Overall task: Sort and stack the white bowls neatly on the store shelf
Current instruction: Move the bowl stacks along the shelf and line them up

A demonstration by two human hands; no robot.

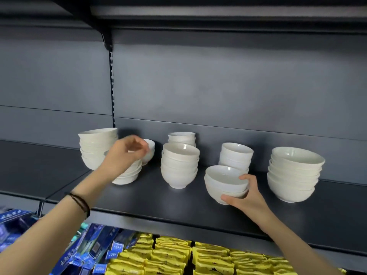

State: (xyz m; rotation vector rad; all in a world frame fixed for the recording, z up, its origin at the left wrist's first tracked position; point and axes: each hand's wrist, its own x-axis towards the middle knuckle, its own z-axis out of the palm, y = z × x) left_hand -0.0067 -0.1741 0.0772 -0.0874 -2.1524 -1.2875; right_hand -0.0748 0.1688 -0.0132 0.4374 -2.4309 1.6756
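step in hand: seat the two nested bowls (pixel 225 181), at lower centre-right of the frame, on a stack of matching size. compare rim widths first; the centre stack (pixel 179 165) appears closest. lower the pair level, since a tilted bowl may slip. the right hand (pixel 248 197) grips the pair, one digit low on the wall, another at the rim. the left hand (pixel 127 153), centre-left, reaches with curled fingers toward a single bowl (pixel 150 149) on the shelf (pixel 158 201); whether it grips cannot be determined.
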